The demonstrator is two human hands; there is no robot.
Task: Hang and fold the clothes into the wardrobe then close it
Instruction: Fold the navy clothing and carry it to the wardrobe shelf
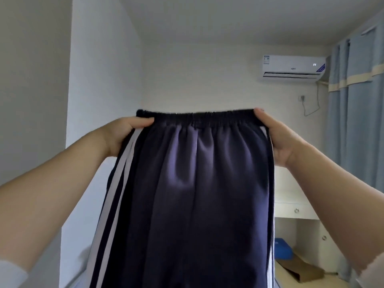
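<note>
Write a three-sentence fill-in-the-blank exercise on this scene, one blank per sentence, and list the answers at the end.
1. The left hand and the right hand hold up the dark trousers by the elastic ____.
2. The side stripes on the trousers are ____.
3. The air conditioner is mounted high on the wall, left of the ____ curtains.

Missing words: waistband; white; blue.

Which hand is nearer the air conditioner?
Right. The right hand grips the waistband at its right end, below and left of the air conditioner; the left hand grips the far end.
</note>
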